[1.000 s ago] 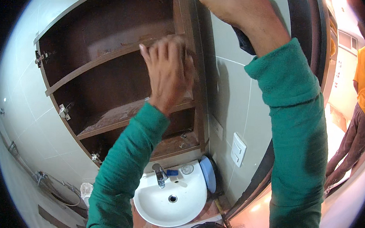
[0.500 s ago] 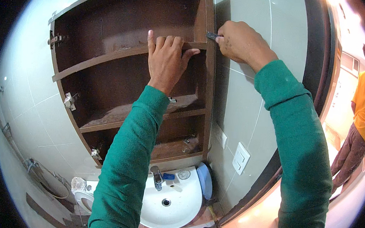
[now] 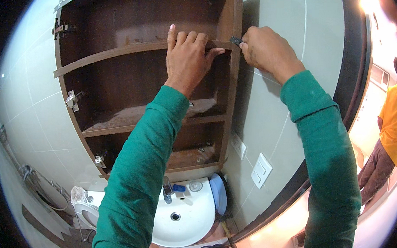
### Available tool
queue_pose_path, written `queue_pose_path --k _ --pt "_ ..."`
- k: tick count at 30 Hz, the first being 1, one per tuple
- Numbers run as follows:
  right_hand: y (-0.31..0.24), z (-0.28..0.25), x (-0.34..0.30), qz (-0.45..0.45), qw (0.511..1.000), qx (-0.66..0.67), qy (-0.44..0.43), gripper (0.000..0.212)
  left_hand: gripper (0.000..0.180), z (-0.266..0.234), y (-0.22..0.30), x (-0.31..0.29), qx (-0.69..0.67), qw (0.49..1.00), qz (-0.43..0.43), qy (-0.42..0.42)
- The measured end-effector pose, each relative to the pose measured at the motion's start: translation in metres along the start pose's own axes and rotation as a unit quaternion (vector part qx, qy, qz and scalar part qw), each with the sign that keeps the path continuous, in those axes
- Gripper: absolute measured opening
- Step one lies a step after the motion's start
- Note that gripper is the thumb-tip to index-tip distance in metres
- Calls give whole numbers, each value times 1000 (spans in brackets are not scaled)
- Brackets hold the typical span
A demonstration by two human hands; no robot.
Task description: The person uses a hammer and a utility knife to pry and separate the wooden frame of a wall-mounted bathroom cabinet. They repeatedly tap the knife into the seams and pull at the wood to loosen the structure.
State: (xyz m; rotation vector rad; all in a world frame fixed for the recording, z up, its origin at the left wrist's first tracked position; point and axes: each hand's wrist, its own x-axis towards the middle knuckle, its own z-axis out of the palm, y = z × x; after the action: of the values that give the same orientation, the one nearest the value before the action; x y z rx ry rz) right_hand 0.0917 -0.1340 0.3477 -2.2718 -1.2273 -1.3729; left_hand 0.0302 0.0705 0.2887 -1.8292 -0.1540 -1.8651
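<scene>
A brown wooden wall cabinet [image 3: 146, 13] with no doors on it fills the upper middle. My left hand [image 3: 187, 60] lies over the front edge of its upper shelf [image 3: 117, 53]. Three fingers bend over the edge, one finger points up, and the thumb stretches right along the front. My right hand [image 3: 269, 51] is closed at the cabinet's right side panel [image 3: 227, 94]. From its fingers sticks the end of a small, dark, flat piece [image 3: 235, 40], touching the panel's front edge near the shelf joint. Its kind cannot be made out, since the fist hides the rest.
Metal hinges [image 3: 72, 100] stick out along the cabinet's left side. Below are a white washbasin [image 3: 189, 222], a tap [image 3: 167, 192] and a blue basin [image 3: 218, 194]. A switch plate [image 3: 261, 170] is on the right wall. Beyond the doorway stands a person in yellow [image 3: 394, 112].
My view has shifted slightly, and the cabinet sits a little differently in it. The dark piece in my right hand is now closer to the shelf joint. My left hand stays on the shelf.
</scene>
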Motion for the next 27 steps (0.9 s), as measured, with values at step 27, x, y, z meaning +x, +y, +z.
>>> queue_pose_path --k 27 --pt "-4 -78 -4 79 944 261 184 33 13 1 52 41 -97 978 -155 -97"
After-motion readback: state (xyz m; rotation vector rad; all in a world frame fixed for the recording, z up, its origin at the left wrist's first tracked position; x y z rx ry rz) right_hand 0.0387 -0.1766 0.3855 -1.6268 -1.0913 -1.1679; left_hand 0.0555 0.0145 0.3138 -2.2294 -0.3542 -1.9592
